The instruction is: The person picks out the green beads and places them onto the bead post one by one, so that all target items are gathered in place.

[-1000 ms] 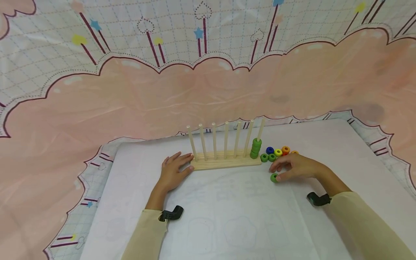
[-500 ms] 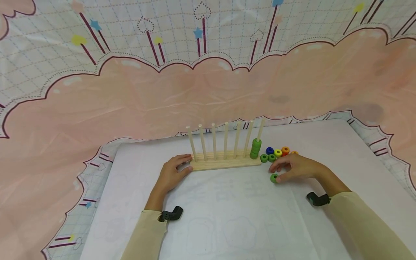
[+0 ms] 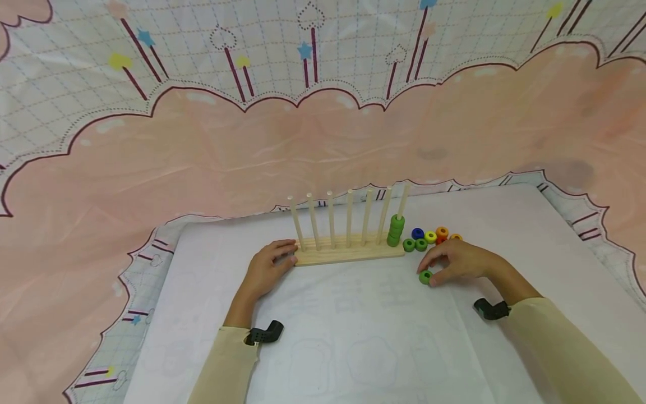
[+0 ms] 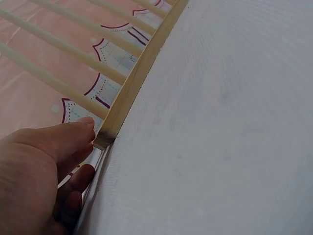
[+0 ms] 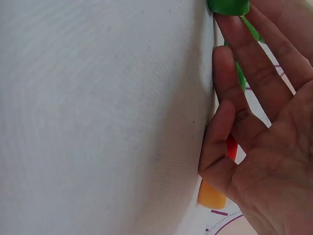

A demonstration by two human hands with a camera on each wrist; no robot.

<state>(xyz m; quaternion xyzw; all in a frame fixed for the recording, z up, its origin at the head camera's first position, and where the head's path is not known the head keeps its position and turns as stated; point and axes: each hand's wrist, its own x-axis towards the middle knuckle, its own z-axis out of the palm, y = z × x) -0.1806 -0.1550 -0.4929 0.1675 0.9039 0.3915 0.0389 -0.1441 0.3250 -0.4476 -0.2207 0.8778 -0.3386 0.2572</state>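
A pale wooden peg rack (image 3: 348, 255) stands upright on the white table, with a row of thin pegs. Its rightmost peg carries a stack of green beads (image 3: 396, 231). At the rack's left end my left hand (image 3: 264, 272) holds the base, thumb and forefinger bent against its end; the left wrist view shows the fingertips at the corner of the base (image 4: 120, 110). In front of the loose beads, my right hand (image 3: 461, 262) pinches a green bead (image 3: 426, 277) between thumb and forefinger, low at the table. Its hole faces up.
Right of the rack lie loose beads: two green beads (image 3: 415, 244), a blue bead (image 3: 417, 233), a yellow bead (image 3: 430, 237) and orange and red ones partly behind the right hand. A patterned pink cloth (image 3: 252, 163) hangs behind the white table (image 3: 348, 325).
The left fingers, spread earlier, have drawn in to the rack's end. The right forefinger has closed onto the green bead beside the thumb. Rack and loose beads stay put.
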